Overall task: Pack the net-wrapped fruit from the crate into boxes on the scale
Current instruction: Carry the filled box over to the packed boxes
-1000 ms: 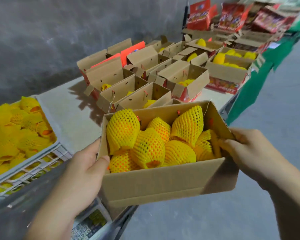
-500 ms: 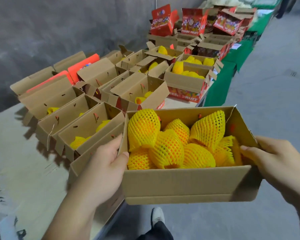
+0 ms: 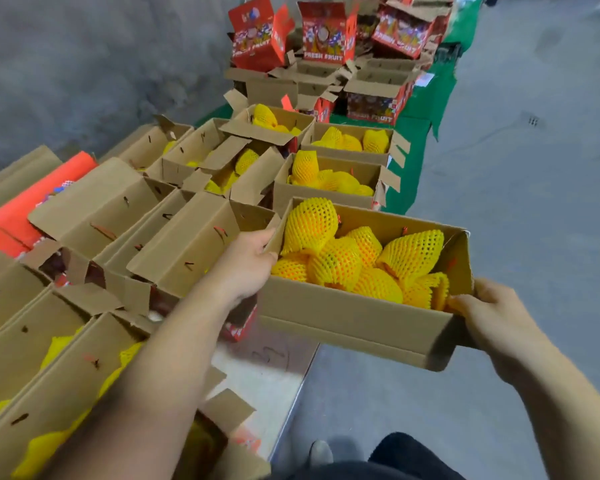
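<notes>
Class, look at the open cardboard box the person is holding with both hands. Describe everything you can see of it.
The open brown corrugated cardboard box is a shallow rectangular carton with its top flaps folded open. It is heaped with fruit in yellow foam netting. It is held in the air, slightly tilted, beyond the table edge: the left hand grips its left end, the right hand its right corner.

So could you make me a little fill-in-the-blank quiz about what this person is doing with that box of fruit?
1. The carried box is held by ____ hands, the left hand and the right hand.
2. The net-wrapped fruit in it has ____ netting.
3. The upright red cartons at the far end read FRESH ____.
4. The cloth under the far boxes is ____.

Missing words: two; yellow; FRUIT; green
</notes>
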The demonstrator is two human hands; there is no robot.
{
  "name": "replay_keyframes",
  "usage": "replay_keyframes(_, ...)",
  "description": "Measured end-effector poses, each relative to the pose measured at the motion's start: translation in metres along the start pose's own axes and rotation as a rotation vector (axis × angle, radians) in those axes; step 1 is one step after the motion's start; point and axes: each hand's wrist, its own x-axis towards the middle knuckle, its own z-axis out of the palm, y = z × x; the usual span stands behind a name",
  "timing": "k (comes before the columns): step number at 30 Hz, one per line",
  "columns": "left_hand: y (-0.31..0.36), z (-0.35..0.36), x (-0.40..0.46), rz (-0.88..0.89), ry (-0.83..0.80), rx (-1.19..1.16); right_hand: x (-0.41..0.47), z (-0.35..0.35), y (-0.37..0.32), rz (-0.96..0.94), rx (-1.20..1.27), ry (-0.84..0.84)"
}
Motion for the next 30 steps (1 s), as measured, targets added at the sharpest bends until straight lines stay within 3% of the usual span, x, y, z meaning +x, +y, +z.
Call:
replay_keyframes(4, -0.014, 0.007, 0.097, -0.028, -0.028, 0.040, 0.069, 0.032, 0.006, 0.111, 0.166, -0.027)
replay_keyframes(7, -0.020, 0.014, 0.155, -0.047, 0.040, 0.111, 0.110, 0.066, 0.007, 0.174, 0.274, -0.092)
replay_keyframes(10, -0.025, 0.029, 0.185, -0.128, 0.198, 0.284, 0.135, 0.105, 0.009, 0.293, 0.341, -0.176)
replay_keyframes(14, -0.041, 0.094, 0.163, -0.252, 0.542, 0.442, 0.185, 0.122, -0.004, 0.315, 0.254, -0.223)
replay_keyframes(16, -0.042, 0.141, 0.143, -0.377, 0.639, 0.270, 0.219, 0.113, -0.015, 0.315, 0.171, -0.257)
replay_keyframes(19, -0.034, 0.179, 0.137, -0.657, 0.594, -0.367, 0.251, 0.096, -0.026, 0.285, 0.014, -0.371)
replay_keyframes(21, -0.030, 0.188, 0.144, -0.667, 0.453, -0.746, 0.262, 0.085, -0.032, 0.225, -0.142, -0.480)
replay_keyframes(22, -0.030, 0.190, 0.149, -0.659, 0.382, -0.805, 0.268, 0.077, -0.038, 0.196, -0.249, -0.550)
replay_keyframes(25, -0.034, 0.196, 0.157, -0.682, 0.324, -0.627, 0.290, 0.057, -0.066, -0.026, -0.892, -0.742)
replay_keyframes(27, -0.037, 0.196, 0.158, -0.662, 0.351, -0.487, 0.297, 0.056, -0.082, -0.303, -1.256, -0.567)
replay_keyframes(29, -0.033, 0.181, 0.151, -0.602, 0.384, -0.402, 0.282, 0.071, -0.093, -0.616, -1.130, -0.388)
replay_keyframes(30, -0.033, 0.170, 0.145, -0.546, 0.408, -0.265, 0.268, 0.084, -0.092, -0.761, -1.037, -0.402)
